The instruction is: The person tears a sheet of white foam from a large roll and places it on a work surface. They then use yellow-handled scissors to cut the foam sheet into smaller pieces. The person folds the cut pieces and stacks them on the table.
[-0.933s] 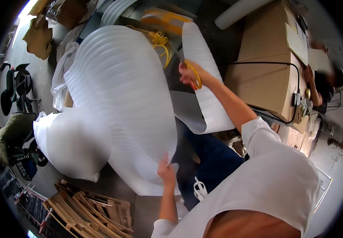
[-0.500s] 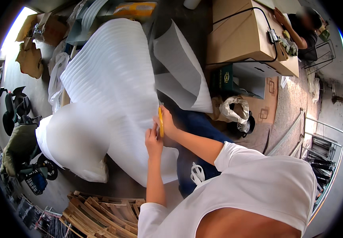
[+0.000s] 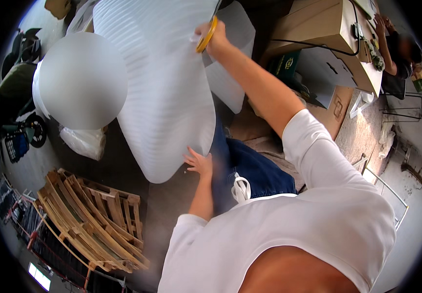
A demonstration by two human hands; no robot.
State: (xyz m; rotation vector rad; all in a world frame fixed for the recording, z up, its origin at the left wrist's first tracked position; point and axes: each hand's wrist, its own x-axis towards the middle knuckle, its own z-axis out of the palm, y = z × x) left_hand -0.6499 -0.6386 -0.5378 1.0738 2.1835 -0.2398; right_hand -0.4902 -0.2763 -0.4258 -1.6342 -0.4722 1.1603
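Observation:
A large white ribbed foam sheet (image 3: 162,93) spreads in front of me, its near end hanging down toward the floor. My right hand (image 3: 217,39) is closed on yellow-handled scissors (image 3: 204,44) at the sheet's right edge, far from my body. A dark blade points away past the hand. Close to me, my left hand (image 3: 200,163) lies with fingers spread at the sheet's lower right edge, holding nothing. To the right of the sheet is a second smooth white foam piece (image 3: 230,80). A blurred, rounded white bulk (image 3: 81,80) adjoins the sheet's left side.
Wooden pallets (image 3: 89,219) lie at the lower left. On the right stand a large cardboard box (image 3: 313,27) and an open grey-lined box (image 3: 325,68). Another person (image 3: 391,53) is at the far right. A scooter-like vehicle (image 3: 20,132) stands at the left.
My right hand has moved away from me along the sheet's edge with the scissors. My left hand has left the scissors and come nearer, its fingers now spread. The view has shifted.

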